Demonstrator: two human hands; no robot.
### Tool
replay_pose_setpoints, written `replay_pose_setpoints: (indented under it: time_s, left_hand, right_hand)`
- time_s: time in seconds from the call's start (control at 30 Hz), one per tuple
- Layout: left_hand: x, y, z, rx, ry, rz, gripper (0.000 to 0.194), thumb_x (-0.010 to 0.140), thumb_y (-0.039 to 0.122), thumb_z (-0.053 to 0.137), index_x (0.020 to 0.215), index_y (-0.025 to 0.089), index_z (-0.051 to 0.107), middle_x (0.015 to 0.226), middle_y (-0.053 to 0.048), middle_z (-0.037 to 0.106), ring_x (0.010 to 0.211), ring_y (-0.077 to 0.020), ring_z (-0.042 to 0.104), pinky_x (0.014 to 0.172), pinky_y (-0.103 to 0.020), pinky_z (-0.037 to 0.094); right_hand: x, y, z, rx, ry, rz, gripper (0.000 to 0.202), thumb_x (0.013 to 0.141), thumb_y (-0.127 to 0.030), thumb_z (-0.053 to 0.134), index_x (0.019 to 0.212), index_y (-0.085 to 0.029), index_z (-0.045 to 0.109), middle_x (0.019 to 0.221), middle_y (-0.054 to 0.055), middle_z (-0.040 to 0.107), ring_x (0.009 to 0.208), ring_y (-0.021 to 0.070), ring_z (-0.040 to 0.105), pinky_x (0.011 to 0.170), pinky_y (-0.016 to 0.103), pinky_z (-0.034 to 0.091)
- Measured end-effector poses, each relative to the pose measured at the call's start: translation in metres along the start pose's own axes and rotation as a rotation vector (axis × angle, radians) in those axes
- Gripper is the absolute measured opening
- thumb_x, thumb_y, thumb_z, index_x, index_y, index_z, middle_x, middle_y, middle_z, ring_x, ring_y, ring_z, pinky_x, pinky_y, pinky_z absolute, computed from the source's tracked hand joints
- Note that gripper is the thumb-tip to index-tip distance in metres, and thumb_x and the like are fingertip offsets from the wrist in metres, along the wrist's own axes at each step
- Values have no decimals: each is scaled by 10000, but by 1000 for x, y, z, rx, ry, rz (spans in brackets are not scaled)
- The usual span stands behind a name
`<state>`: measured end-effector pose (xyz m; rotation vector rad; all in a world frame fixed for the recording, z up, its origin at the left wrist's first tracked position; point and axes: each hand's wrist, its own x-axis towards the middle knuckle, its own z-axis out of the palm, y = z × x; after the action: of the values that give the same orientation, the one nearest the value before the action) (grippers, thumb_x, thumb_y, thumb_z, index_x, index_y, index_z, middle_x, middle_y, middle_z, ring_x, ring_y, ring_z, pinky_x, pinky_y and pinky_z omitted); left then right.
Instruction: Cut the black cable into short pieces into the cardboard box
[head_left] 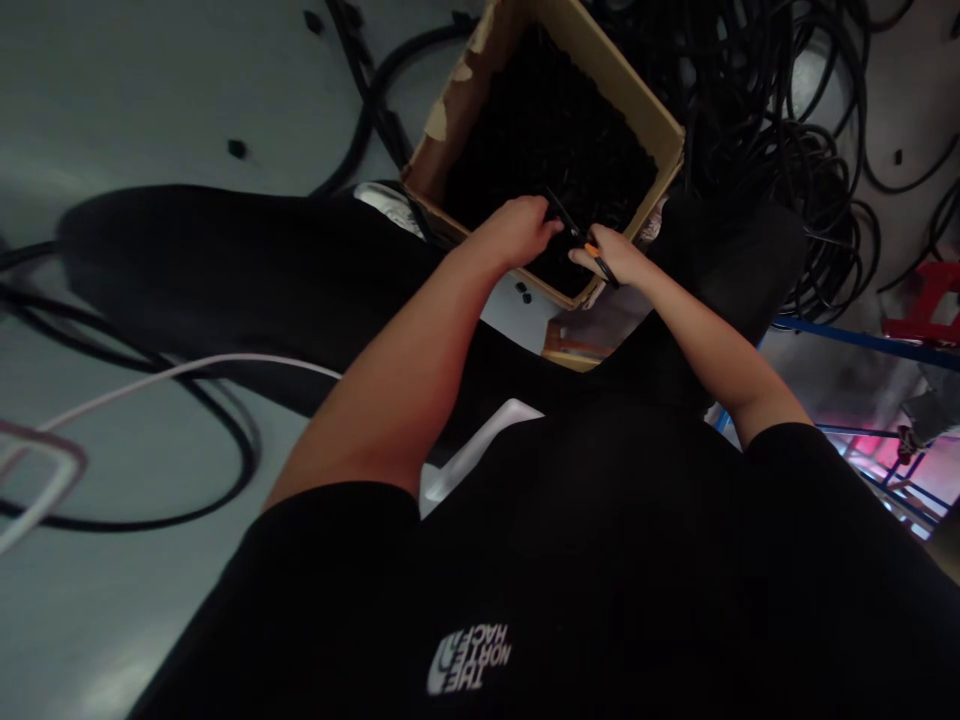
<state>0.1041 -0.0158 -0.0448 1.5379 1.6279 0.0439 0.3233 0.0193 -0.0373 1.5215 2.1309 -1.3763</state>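
Over the near part of an open cardboard box [641,95], my right hand [619,255] is closed around scissors [592,250] with an orange and black handle. Their dark front end points up and left toward my left hand [521,228]. That hand is closed too, fingers curled and thumb near the scissors; whatever it pinches is lost against the dark background. Many small black pieces [547,120] fill the box beneath both hands. The box sits between my knees, its left rim torn.
Tangled black cable or hose [810,180] lies in coils at the upper right. More black hose [247,440] loops across the floor at left, near a white cable [225,358]. Small black bits [237,149] are scattered on the floor. A red object [930,305] and blue frame [862,340] stand at right.
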Motion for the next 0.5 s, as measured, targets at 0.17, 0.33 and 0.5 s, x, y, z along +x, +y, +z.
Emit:
replay_pose_setpoints:
  time_s: [0.17,0.33,0.5]
  left_hand:
    - [-13,-3,-12,-107,104,-4,633,1158,645,603,1636,237,674,1423,-136,857,1501,-402,720,1201,-538,556]
    - [-25,5,-24,-120,113,-23,769,1136,811,472,1641,260,658,1344,-86,879,1497,-352,685,1191,-520,515]
    - [-29,14,-25,-120,29,11,790,1135,794,432,1642,230,650,1332,-75,868,1483,-328,669,1228,-508,479]
  right_hand:
    - [-5,1,-6,145,39,119,389,1127,-456,777,913,-277,506,816,11,599,806,227,662,791,352,582]
    - [-5,8,-3,269,-1,109,375,1086,-479,813,957,-276,526,807,-2,643,780,205,654,723,321,562]
    - [-3,4,-2,222,-4,1,473,1062,-565,879,924,-261,545,862,-3,617,877,195,610,825,315,560]
